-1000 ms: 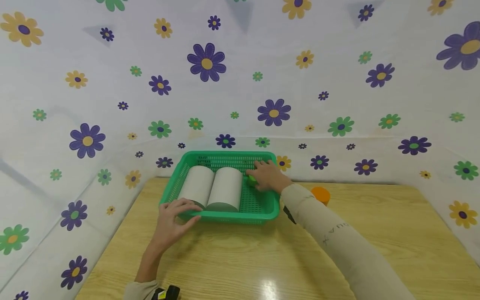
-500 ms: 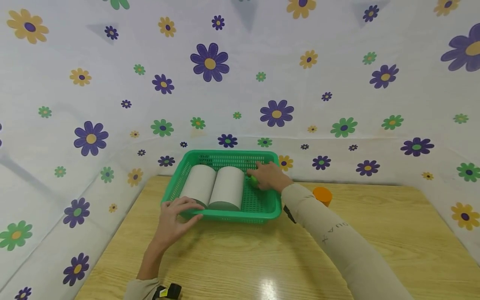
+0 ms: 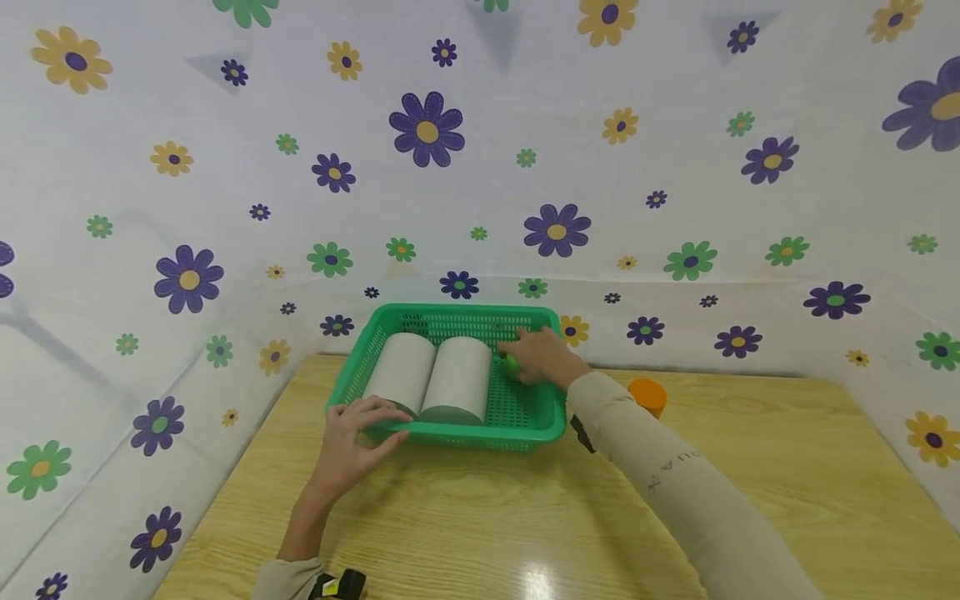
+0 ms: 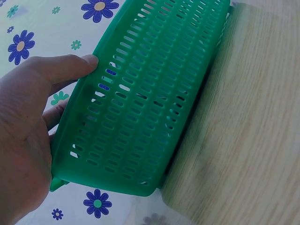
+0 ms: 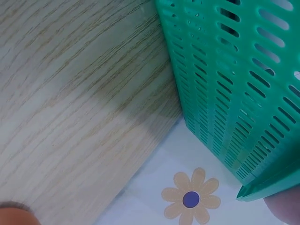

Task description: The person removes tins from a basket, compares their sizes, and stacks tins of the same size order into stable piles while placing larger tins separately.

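A green plastic basket (image 3: 472, 432) with slotted walls stands on the table. My left hand (image 3: 352, 442) grips its near left rim, thumb outside and fingers over the edge; the left wrist view shows the thumb (image 4: 77, 65) on the rim. Inside the basket, two white cylinders (image 3: 400, 375) lie side by side in the left and middle. My right hand (image 3: 542, 357) reaches over the right side into the basket, its fingers curled round a bright green rounded object (image 3: 512, 367). The hand covers most of that object, so its kind cannot be told.
An orange round object (image 3: 647, 395) stands on the wooden table (image 3: 750, 467), right of the basket and behind the right sleeve. A white cloth (image 3: 480, 192) with printed flowers hangs behind the table and along its sides.
The view shifts slightly. The right hand stays in the basket, and the green object shows a little differently under its fingers. The left hand keeps its place on the rim.
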Tool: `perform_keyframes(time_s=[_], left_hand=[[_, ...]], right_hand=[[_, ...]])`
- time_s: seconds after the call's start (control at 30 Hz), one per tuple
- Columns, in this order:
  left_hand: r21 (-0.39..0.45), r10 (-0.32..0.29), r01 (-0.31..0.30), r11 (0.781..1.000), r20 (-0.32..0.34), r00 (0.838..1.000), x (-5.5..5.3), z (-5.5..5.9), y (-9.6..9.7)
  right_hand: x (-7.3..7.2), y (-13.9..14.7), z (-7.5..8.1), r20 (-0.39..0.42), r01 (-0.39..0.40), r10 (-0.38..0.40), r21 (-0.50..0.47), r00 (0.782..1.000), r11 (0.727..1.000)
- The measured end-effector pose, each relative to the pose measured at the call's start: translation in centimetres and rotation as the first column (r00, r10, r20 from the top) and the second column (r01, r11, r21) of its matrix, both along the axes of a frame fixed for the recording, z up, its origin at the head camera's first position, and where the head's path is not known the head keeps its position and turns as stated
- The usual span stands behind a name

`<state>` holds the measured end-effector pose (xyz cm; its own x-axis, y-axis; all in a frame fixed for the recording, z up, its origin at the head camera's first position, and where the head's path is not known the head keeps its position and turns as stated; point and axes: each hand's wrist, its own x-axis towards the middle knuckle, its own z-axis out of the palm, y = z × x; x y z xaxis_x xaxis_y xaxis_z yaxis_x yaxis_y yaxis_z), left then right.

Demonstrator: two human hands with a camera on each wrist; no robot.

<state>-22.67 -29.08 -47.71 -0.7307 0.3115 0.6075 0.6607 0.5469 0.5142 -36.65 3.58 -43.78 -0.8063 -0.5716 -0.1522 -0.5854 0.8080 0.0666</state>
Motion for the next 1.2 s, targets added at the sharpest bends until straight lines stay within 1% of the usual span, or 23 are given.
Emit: perform_keyframes(time_s=[0.1,0.2,0.3,0.4,0.47,0.67,0.77,0.93,1.07,1.2], left_hand=[[0.005,-0.005,0.005,1.000,-0.011,1.000,0.0,0.0,0.0],[0.006,-0.009,0.009,1.000,-0.020,1.000,0.0,0.0,-0.1],[0.008,-0.014,0.014,1.000,-0.005,1.000,0.0,0.2,0.2],[0.009,-0.012,0.012,1.000,0.007,1.000,0.1,0.3,0.3],[0.010,-0.011,0.011,1.000,0.006,1.000,0.1,0.3,0.3],[0.006,-0.008,0.008,1.000,-0.023,1.000,0.1,0.3,0.3],[0.006,-0.006,0.007,1.000,-0.020,1.000,0.2,0.3,0.3],[0.007,-0.007,0.007,1.000,-0.007,1.000,0.3,0.5,0.2],[0.007,-0.004,0.004,1.000,-0.008,1.000,0.4,0.6,0.4],[0.000,0.000,0.000,1.000,0.006,1.000,0.4,0.6,0.4]], right_hand=[[0.2,0.1,0.1,-0.014,-0.007,0.007,-0.012,1.000,1.000],[0.4,0.2,0.5,-0.016,-0.016,0.015,-0.052,1.000,0.999],[1.0,0.8,0.9,-0.006,-0.023,0.022,-0.147,1.000,0.989],[1.4,1.4,1.4,0.003,-0.027,0.029,-0.240,1.000,0.970],[1.7,1.7,1.7,0.001,-0.033,0.035,-0.285,0.999,0.958],[2.6,2.5,2.6,0.007,-0.047,0.052,-0.331,0.999,0.942],[3.2,2.8,3.1,0.000,-0.069,0.074,-0.355,0.997,0.932],[3.9,3.3,3.6,-0.044,-0.116,0.107,-0.403,0.993,0.908],[4.5,3.5,3.8,-0.083,-0.133,0.108,-0.432,0.991,0.892],[5.0,3.7,3.9,-0.081,-0.117,0.090,-0.460,0.993,0.880]])
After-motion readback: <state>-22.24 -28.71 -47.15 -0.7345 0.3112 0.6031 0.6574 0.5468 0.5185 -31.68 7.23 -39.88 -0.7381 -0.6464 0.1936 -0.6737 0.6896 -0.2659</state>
